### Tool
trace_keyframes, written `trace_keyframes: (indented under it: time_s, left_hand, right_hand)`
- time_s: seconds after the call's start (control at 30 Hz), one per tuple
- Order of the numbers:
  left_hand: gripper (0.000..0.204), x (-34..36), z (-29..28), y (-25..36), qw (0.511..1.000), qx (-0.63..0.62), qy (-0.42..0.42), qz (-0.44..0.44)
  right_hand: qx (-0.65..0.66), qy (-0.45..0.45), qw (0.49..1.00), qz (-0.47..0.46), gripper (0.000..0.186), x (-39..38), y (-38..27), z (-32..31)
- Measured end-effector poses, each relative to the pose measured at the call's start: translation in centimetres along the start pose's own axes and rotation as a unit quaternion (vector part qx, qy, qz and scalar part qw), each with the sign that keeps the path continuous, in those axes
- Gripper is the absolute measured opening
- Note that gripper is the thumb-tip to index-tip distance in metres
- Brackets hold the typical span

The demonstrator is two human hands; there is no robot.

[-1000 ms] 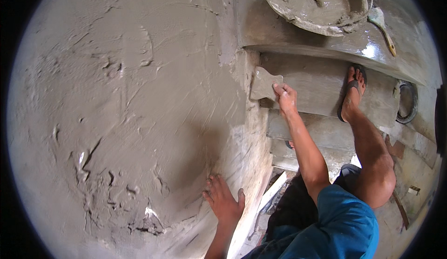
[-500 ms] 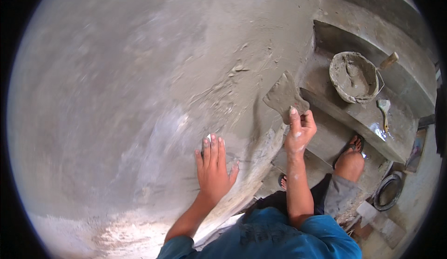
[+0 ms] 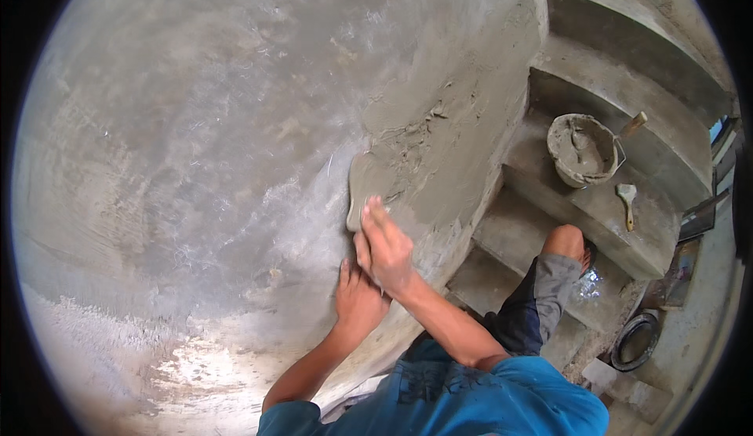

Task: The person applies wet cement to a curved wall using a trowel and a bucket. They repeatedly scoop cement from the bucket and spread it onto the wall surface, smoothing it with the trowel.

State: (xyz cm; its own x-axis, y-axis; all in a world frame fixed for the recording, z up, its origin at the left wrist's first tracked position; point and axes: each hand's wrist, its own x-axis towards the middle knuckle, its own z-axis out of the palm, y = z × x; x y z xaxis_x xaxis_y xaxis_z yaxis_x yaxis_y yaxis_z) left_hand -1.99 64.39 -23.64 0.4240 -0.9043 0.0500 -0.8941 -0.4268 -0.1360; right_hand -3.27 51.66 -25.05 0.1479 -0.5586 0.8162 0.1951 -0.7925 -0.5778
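Here, clamping a thin, grey, flared scraper (image 3: 363, 183) in right hand (image 3: 387, 256), up-left, lengthwise near-upright; resting left hand (image 3: 361, 304) flat, farther below.

The right hand (image 3: 384, 254) grips a flat, grey-smeared scraper (image 3: 361, 181) against the wall (image 3: 196, 138), at the left edge of a rough wet coating (image 3: 451, 146). The left hand (image 3: 358, 306), on the near side, lies against the wall, partly covered by the right. Farther right, a bucket (image 3: 562, 172) of grey mix (image 3: 590, 154) stands on a step (image 3: 651, 212), a wooden handle (image 3: 634, 125) at its far right side; a brush (image 3: 627, 201) lies just beside the bucket, on the near right.
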Motion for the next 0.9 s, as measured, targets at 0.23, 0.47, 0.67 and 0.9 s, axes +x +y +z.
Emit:
trace_keyframes:
  time_s: [0.23, 0.47, 0.67, 0.9]
  left_hand:
    - [0.078, 1.1, 0.4, 0.1, 0.997, -0.014, 0.067, 0.039]
    - [0.080, 3.3, 1.3, -0.8, 0.983, 0.147, 0.069, 0.087]
    - [0.092, 3.0, 0.2, -0.3, 0.998, 0.037, 0.030, 0.049]
    - [0.091, 1.7, 0.6, 0.3, 0.998, 0.029, -0.043, 0.018]
  right_hand:
    - [-0.054, 0.064, 0.996, 0.001, 0.045, 1.8, 0.0, -6.4]
    - [0.032, -0.009, 0.997, -0.067, 0.041, 1.8, -1.5, -4.8]
    - [-0.064, 0.114, 0.991, -0.021, 0.030, 10.3, 4.7, -8.5]
    - [-0.046, -0.019, 0.992, -0.113, 0.040, 10.3, 1.1, -5.4]
